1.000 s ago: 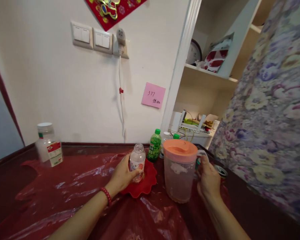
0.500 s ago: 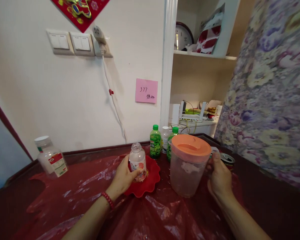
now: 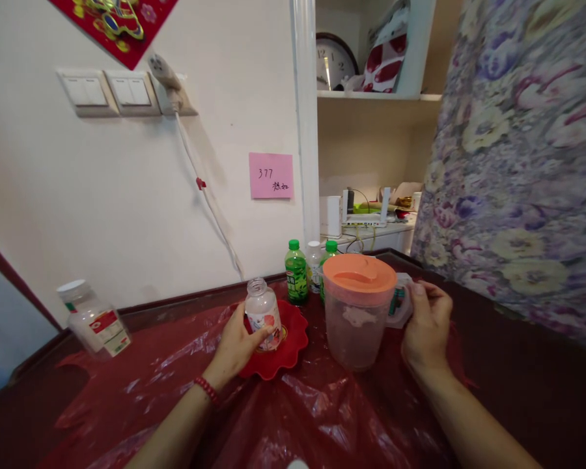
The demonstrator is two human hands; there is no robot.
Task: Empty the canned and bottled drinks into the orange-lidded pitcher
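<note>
My left hand (image 3: pixel 239 342) is wrapped round a clear jar (image 3: pixel 264 316) with a printed label and no lid. The jar stands tilted slightly over a red scalloped plate (image 3: pixel 295 348). On the right is a translucent pitcher (image 3: pixel 354 335) with an orange lid (image 3: pixel 359 277), standing on the table. Its handle (image 3: pixel 399 303) shows in full, and my right hand (image 3: pixel 427 319) is just right of it, fingers loosely curled and apart, nothing in them. Whether a fingertip still touches the handle is hard to see.
Two green-capped bottles (image 3: pixel 296 273) and a white-capped bottle (image 3: pixel 314 267) stand behind the plate. A tilted white-lidded jar (image 3: pixel 95 322) is at far left. Red plastic sheeting (image 3: pixel 176 371) covers part of the table. A small white object (image 3: pixel 297 464) shows at the bottom edge.
My right hand has come off the pitcher's handle and sits to its right. The view has shifted slightly right. My left hand keeps hold of the jar.
</note>
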